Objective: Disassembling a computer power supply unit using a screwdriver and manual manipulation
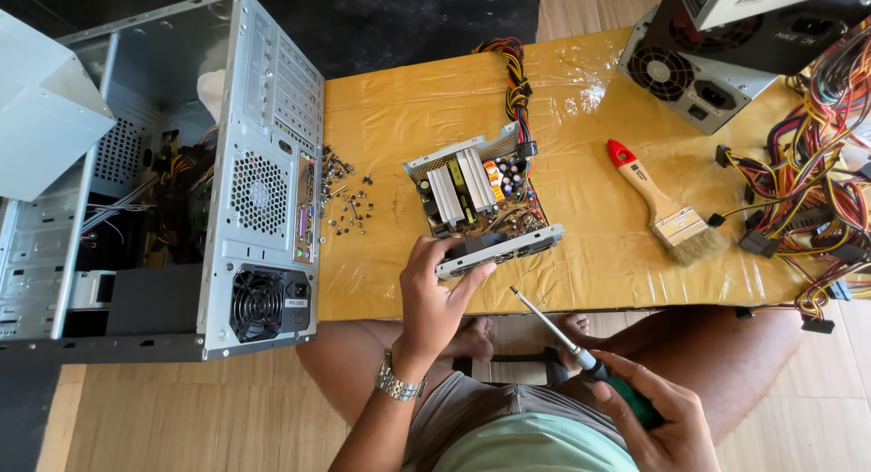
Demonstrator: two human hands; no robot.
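Fingers of my left hand [434, 295] were curled round the near edge of the opened power supply [481, 204], thumb on its front plate, at the centre of the frame. My right hand [658, 417], at lower right, was closed round the green handle of a screwdriver [553, 331], its shaft angled up-left, tip just below the bench [581, 272] edge and clear of the unit. Loose screws [349, 204] lay left of the supply, beside the computer case [227, 181]. A paintbrush [667, 209] lay to the right, with bare bench between.
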